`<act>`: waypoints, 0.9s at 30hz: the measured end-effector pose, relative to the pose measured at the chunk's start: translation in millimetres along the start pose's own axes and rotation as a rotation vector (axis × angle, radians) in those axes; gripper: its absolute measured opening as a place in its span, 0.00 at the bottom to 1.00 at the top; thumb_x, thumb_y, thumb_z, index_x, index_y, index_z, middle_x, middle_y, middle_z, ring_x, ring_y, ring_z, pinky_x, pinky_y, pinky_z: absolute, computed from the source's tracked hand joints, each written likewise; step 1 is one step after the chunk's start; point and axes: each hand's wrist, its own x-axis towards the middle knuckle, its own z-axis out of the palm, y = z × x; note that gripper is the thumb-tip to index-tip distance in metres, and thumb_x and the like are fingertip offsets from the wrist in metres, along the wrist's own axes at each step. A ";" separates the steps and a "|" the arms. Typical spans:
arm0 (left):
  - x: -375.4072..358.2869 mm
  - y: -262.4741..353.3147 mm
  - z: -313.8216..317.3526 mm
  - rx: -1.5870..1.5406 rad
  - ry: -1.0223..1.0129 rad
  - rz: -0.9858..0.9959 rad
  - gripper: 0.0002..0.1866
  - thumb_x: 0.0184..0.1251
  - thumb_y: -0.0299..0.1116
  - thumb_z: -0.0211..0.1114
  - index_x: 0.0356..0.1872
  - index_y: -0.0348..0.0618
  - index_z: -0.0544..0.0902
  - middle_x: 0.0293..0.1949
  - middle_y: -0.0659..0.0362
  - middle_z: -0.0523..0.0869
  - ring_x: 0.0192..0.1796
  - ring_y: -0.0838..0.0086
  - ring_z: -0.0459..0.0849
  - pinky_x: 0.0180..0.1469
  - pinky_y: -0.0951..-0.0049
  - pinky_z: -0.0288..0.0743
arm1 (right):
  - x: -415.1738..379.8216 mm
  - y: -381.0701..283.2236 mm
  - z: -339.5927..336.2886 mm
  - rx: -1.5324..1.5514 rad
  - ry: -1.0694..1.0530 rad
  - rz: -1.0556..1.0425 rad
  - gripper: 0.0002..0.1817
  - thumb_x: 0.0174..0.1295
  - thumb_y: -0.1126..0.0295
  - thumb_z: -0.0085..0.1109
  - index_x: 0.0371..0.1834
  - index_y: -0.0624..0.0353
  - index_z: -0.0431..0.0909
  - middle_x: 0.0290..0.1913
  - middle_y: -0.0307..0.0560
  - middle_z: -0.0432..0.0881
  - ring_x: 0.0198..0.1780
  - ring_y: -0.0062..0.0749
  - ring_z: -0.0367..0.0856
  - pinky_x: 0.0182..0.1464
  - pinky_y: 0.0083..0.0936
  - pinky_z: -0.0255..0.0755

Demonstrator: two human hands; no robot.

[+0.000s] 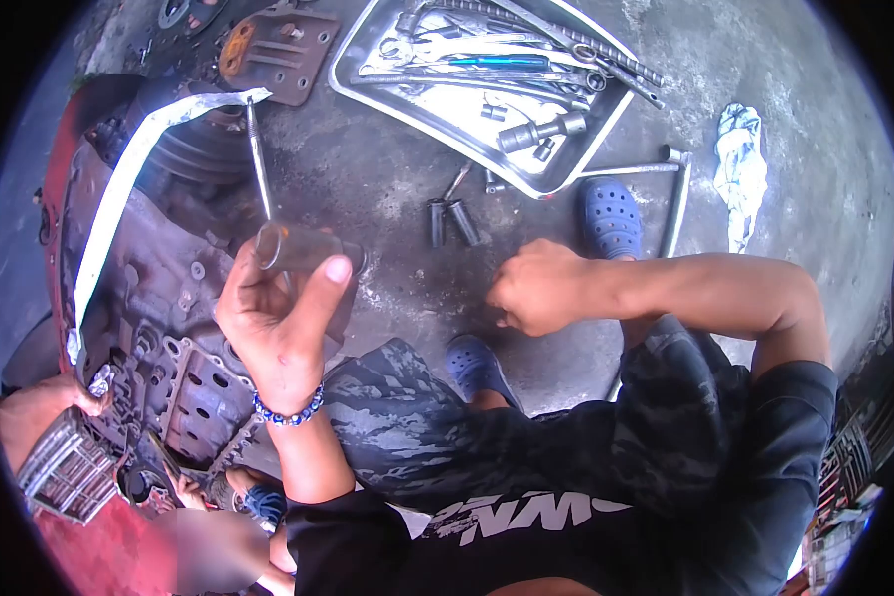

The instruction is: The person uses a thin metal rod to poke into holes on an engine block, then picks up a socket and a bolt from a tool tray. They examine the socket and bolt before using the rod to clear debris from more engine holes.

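Note:
My left hand is raised beside the engine block with its fingers and thumb closed around a see-through, smoky cup-like cylinder, its round mouth facing left. A thin metal rod rises from behind that cylinder, and its upper tip meets one end of a long white strip. The strip arcs down the left side toward another person's hand. My right hand is closed in a fist above the floor, fingertips turned down; what it holds, if anything, is hidden.
A metal tray of wrenches and sockets lies ahead. Near it are two dark sockets and a long-handled bar. A crumpled white cloth lies right. The greasy engine block fills the left, with another person beside it.

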 end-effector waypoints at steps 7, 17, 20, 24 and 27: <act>-5.2 -1.5 -0.9 -0.081 -0.044 0.056 0.19 0.55 0.12 0.69 0.48 0.29 0.77 0.42 0.54 0.85 0.44 0.75 0.83 0.46 0.76 0.78 | -2.5 23.6 12.4 -0.095 0.098 0.014 0.14 0.55 0.58 0.63 0.30 0.59 0.82 0.33 0.50 0.84 0.40 0.50 0.84 0.42 0.44 0.77; -14.0 0.2 2.3 0.041 0.011 -0.023 0.19 0.51 0.28 0.79 0.43 0.35 0.83 0.36 0.66 0.83 0.23 0.94 0.67 0.21 0.89 0.58 | 2.1 -7.2 -26.8 0.335 0.514 -0.144 0.31 0.50 0.64 0.70 0.58 0.62 0.73 0.45 0.57 0.82 0.42 0.51 0.84 0.46 0.41 0.77; -14.5 -3.8 3.3 0.119 -0.074 0.071 0.19 0.52 0.26 0.77 0.44 0.33 0.82 0.38 0.61 0.84 0.33 0.86 0.77 0.34 0.84 0.71 | 9.8 -27.3 -47.9 0.668 0.469 -0.207 0.32 0.49 0.67 0.76 0.58 0.64 0.72 0.40 0.51 0.82 0.36 0.34 0.83 0.39 0.30 0.78; -18.4 5.5 7.3 0.127 -0.147 0.013 0.18 0.54 0.25 0.76 0.45 0.30 0.81 0.39 0.59 0.84 0.44 0.80 0.80 0.48 0.78 0.74 | 16.8 -46.5 -61.4 0.980 0.367 -0.312 0.18 0.59 0.71 0.69 0.49 0.65 0.75 0.37 0.41 0.82 0.36 0.19 0.80 0.41 0.22 0.75; -19.8 2.7 2.1 0.173 -0.186 -0.048 0.17 0.55 0.25 0.75 0.45 0.31 0.82 0.38 0.58 0.84 0.44 0.80 0.80 0.47 0.78 0.75 | 21.3 -45.4 -56.4 1.076 0.265 -0.224 0.08 0.64 0.75 0.62 0.44 0.65 0.78 0.36 0.37 0.81 0.38 0.15 0.77 0.40 0.21 0.72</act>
